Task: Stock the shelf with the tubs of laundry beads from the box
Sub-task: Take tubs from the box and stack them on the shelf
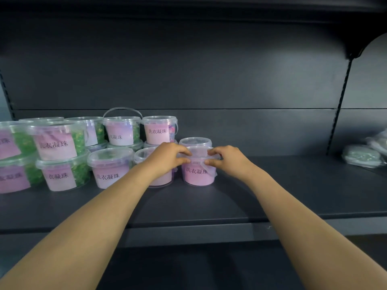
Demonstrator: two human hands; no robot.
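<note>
Both forearms are bare up to the frame's lower edge, no sleeves showing, and the left hand (167, 156) and right hand (229, 159) wear nothing.

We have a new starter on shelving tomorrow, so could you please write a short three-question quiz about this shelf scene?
1. True or false: both hands are on the rim of one tub.
2. Which side of the dark shelf holds the stocked tubs: A) the person's left, B) the person's right?
3. Fill in: the tub with its handle raised sits in the ____ row.

Key: 1. True; the left hand and right hand grip its lid at opposite sides. 2. A. 3. Upper; it is stacked on another tub.
</note>
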